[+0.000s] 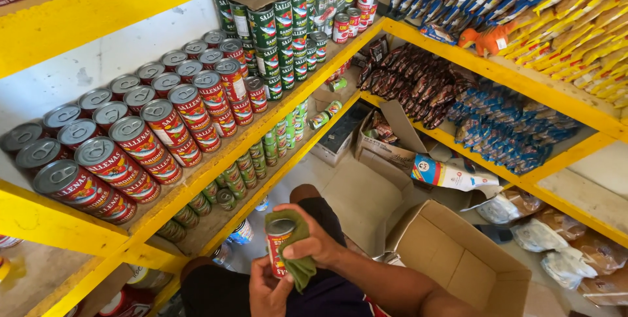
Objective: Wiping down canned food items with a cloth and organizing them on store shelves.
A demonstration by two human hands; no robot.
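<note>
My left hand (pixel 267 292) grips a red tin can (pixel 277 247) from below, low in the middle of the head view. My right hand (pixel 315 239) presses a green cloth (pixel 296 246) over the can's top and side. Both hands are over my lap, above dark shorts. Stacked red cans (pixel 163 127) fill the yellow shelf (pixel 216 153) to my left, just beyond the hands.
Green cans (pixel 281 29) stand further back on the same shelf, with more cans on the shelf below. An open cardboard box (pixel 458 258) sits at my right. Yellow shelves on the right hold dark and blue packets (pixel 497 124). Smaller boxes lie on the floor ahead.
</note>
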